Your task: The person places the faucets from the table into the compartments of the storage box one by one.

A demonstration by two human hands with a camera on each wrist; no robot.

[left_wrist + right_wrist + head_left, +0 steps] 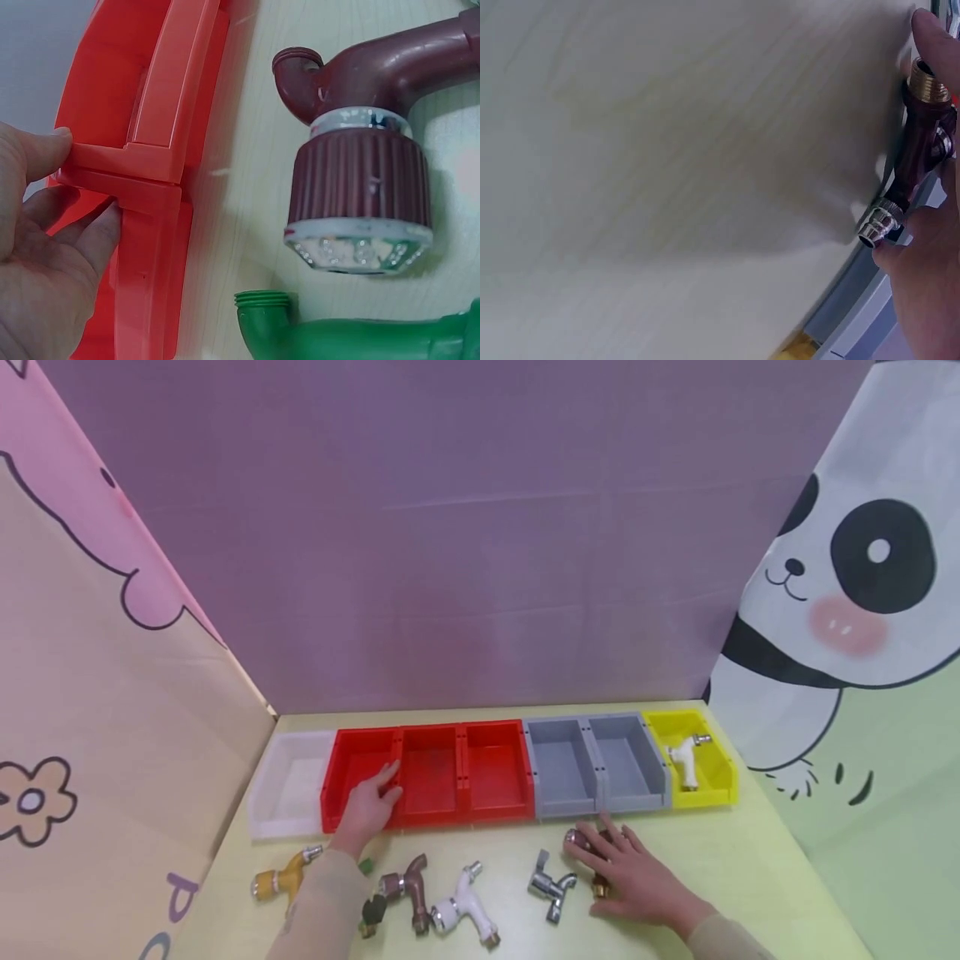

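Observation:
My left hand [367, 806] is at the wall between two red bins [142, 161], its thumb on one side and fingers on the other, pinching it. My right hand [637, 872] lies over a maroon tap [917, 146] with its fingers spread. The tap's brass thread and silver nozzle show past the hand; the rest is partly covered. Left of that hand lies a chrome tap [551, 887]. Nearer my left forearm are a white tap [467, 906], another maroon tap [415, 892] and a green tap [352, 339], which the forearm partly hides in the head view.
A yellow-brown tap [281, 881] lies at the left. The bin row continues with a white bin [258, 793], two grey bins [566, 807] and a yellow bin [720, 797] holding a small white tap [686, 762]. Printed curtains stand behind and at both sides.

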